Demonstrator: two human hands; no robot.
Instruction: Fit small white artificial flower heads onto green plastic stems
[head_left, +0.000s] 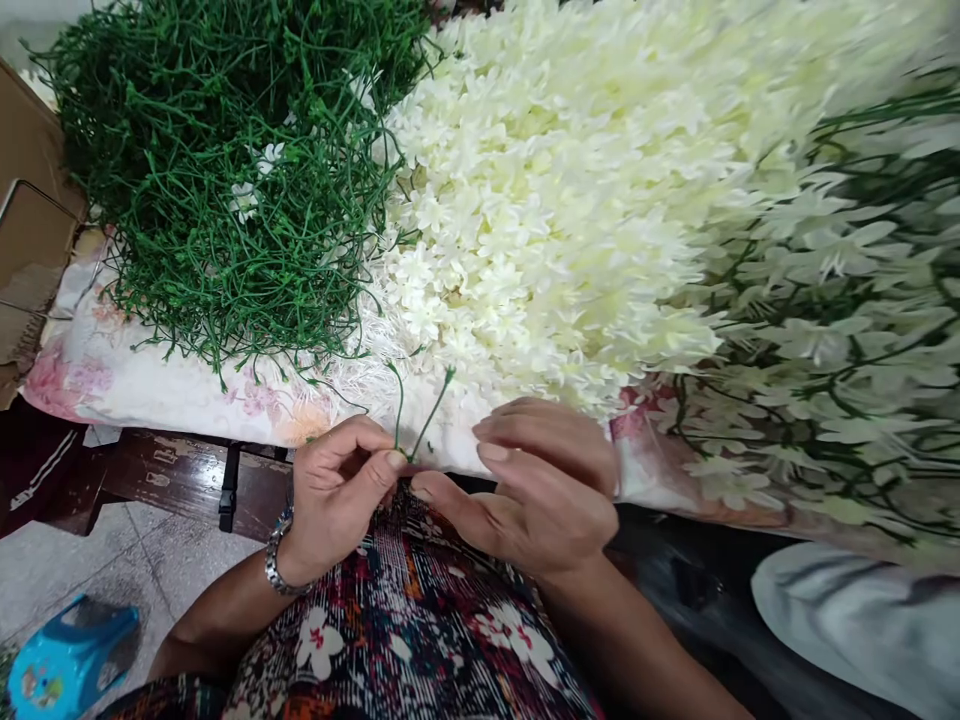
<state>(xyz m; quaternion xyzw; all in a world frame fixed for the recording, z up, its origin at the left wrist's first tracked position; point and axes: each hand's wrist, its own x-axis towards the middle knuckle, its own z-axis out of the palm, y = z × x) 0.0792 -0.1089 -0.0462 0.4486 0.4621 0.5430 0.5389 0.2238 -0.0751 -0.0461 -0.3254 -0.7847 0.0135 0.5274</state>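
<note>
seemingly an artificial-flower workshop: heaped green stems (232,190), white blossoms (555,220)

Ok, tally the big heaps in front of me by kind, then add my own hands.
Heap of green stems: 1
Heap of pale blossoms: 1
Heap of white-flowered green stems: 1
Hands, left hand and right hand: 2
Total: 5

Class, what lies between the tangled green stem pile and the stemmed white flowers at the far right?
In the head view, a broad heap of pale blossoms lies between them.
</note>
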